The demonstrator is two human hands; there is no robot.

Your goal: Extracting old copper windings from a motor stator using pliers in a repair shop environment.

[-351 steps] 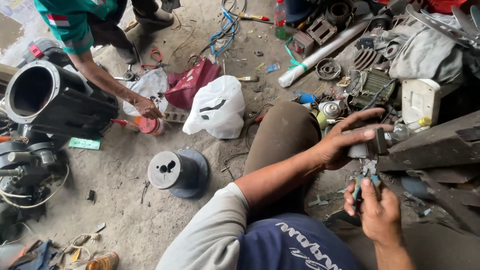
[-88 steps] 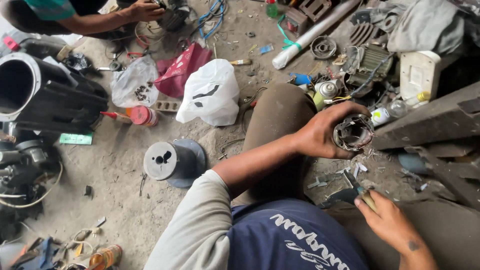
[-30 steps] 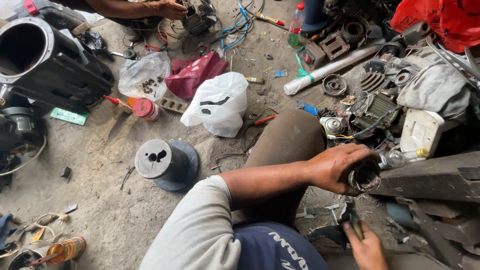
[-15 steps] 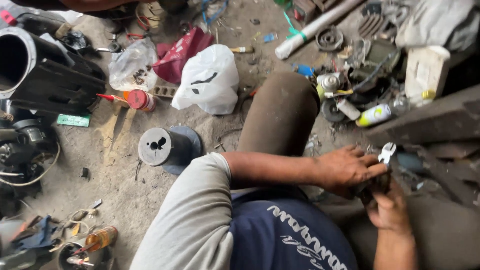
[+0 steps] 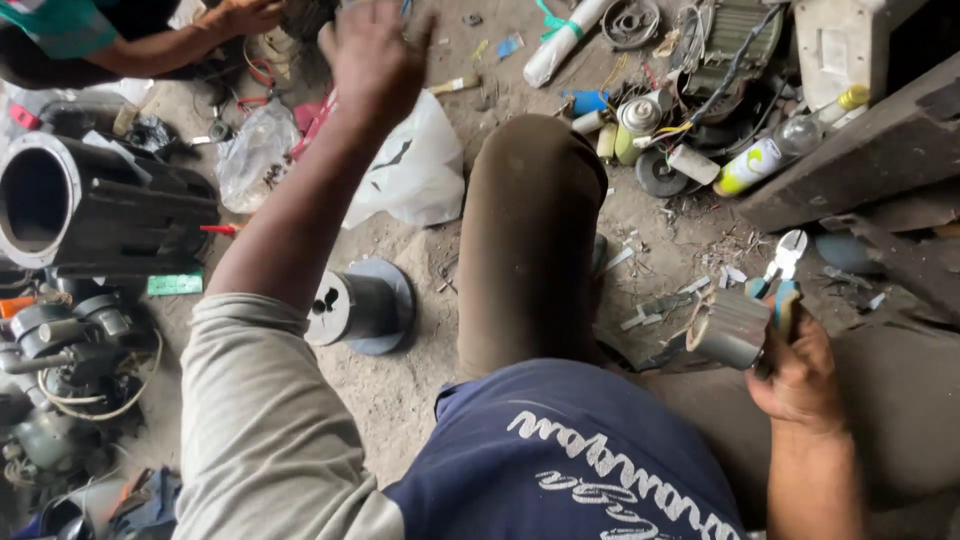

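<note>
1. A dusty concrete floor point(image 5: 400, 400), strewn with motor parts and scraps, was seen from above.
2. The right hand point(image 5: 800, 365) was closed around a grey metal cylinder point(image 5: 728, 328) and blue-handled pliers point(image 5: 780, 272), both held just above the floor beside the right knee.
3. The left hand point(image 5: 372, 50) was raised with fingers spread, nothing gripped, above a white plastic bag point(image 5: 420, 170).
4. A flanged steel spool point(image 5: 360, 305) was lying near the left elbow.
5. A black motor housing point(image 5: 95, 210) was placed well apart, at the left.
6. Another person's hand point(image 5: 240, 15) was seen at the top edge.
</note>
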